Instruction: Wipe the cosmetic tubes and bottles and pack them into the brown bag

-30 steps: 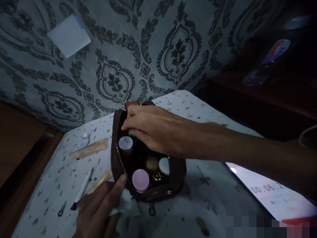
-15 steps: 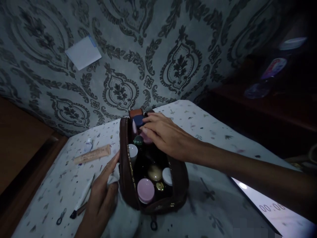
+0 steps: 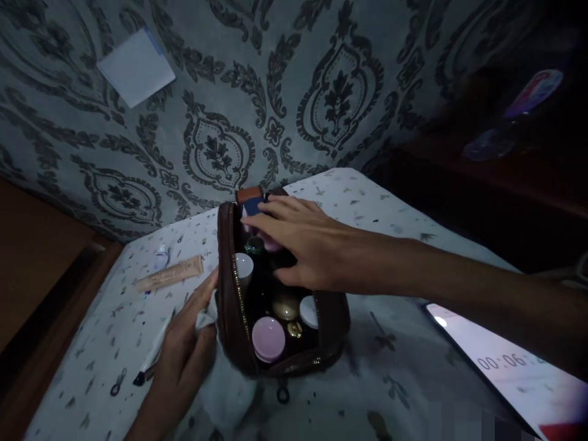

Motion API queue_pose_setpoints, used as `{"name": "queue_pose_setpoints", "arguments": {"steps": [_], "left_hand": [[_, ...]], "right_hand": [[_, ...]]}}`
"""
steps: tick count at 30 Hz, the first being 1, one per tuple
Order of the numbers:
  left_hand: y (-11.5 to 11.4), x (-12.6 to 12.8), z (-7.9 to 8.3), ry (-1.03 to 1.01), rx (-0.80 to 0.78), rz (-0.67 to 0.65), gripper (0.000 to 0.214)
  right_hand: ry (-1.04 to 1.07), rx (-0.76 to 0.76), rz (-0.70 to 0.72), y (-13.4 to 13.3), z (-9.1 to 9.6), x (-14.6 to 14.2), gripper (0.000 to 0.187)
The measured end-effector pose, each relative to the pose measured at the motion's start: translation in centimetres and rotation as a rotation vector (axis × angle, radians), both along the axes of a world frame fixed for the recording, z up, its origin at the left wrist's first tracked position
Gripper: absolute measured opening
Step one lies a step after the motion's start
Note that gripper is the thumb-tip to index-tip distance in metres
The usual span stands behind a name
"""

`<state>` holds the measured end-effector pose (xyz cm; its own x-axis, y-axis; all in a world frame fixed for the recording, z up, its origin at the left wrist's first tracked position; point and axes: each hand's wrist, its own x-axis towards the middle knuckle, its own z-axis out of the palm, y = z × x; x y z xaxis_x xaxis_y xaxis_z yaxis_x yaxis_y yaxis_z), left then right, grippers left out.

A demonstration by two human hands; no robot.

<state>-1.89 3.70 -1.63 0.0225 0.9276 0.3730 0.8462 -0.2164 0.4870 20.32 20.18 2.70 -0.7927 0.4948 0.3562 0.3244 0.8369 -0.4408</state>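
Observation:
A dark brown zippered cosmetic bag (image 3: pixel 337 315) stands unzipped on the patterned sheet. My right hand (image 3: pixel 305 242) is over its far end, fingers stretched and thumb apart, fingertips by a dark blue item (image 3: pixel 252 206) and a pinkish one partly hidden beneath them. Inside are a pink-lidded jar (image 3: pixel 269 339), a white-capped container (image 3: pixel 243 267), a white lid (image 3: pixel 309 310), a rounded gold item (image 3: pixel 285 306) and a green item (image 3: pixel 254 246). At the bag's left side my left hand (image 3: pixel 186 343) presses its fingers to the wall, a white cloth (image 3: pixel 207 315) pinched by the thumb.
Left of the bag lie a beige tube (image 3: pixel 169 274), a small white-capped item (image 3: pixel 162 257) and a brush (image 3: pixel 140 378). A lit phone (image 3: pixel 500 361) showing a timer lies at right. Patterned wallpaper rises behind. A clear bottle (image 3: pixel 528 101) stands on the dark surface at right.
My right hand has spread, its thumb now apart and lower over the bag while the index finger reaches left. My left hand stays at the bag's side. The view has tilted slightly down.

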Motion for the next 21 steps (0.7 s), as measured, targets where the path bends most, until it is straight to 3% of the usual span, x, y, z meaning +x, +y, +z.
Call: {"name": "queue_pose_setpoints", "arguments": {"steps": [3,11,16,21], "left_hand": [[-0.4,-0.2,-0.4,-0.035,-0.043,0.020,0.049],[-0.7,-0.1,-0.9,-0.062,-0.059,0.099,0.047],[-0.9,0.1,-1.6,-0.075,-0.055,0.097,0.046],[-2.4,-1.7,-2.6,-0.079,-0.107,0.165,0.041]], "right_hand": [[0.036,-0.006,0.013,-0.5,0.0,-0.1,0.058],[0.137,-0.067,0.040,-0.3,-0.9,0.1,0.039],[0.172,0.056,0.024,0.2,-1.4,-0.1,0.042],[0.199,0.254,0.017,-0.4,-0.6,1.1,0.029]]}}
